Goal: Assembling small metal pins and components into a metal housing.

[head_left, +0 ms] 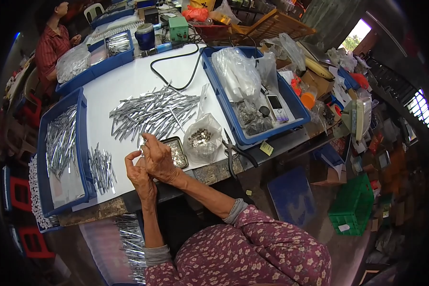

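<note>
My left hand (142, 180) and my right hand (160, 161) meet over the near edge of the white-topped table. The fingers of each are pinched; whatever sits between them is too small or hidden to name. Just beyond lies a big loose heap of thin silver metal strips (152, 112). Partly behind my right hand is a small rectangular tin (178, 153) with shiny bits inside. Beside it stands an opened clear plastic bag (208, 151) holding small round metal pieces (200, 137). A smaller bunch of silver strips (101, 169) lies to the left of my hands.
Left, a blue tray (83, 143) holds more strips. Dark-handled pliers (234, 151) reach over the front edge. At right, another blue tray (252, 139) contains plastic bags and a phone (275, 106). A black cable (169, 87) loops behind. A person (52, 43) is at far left.
</note>
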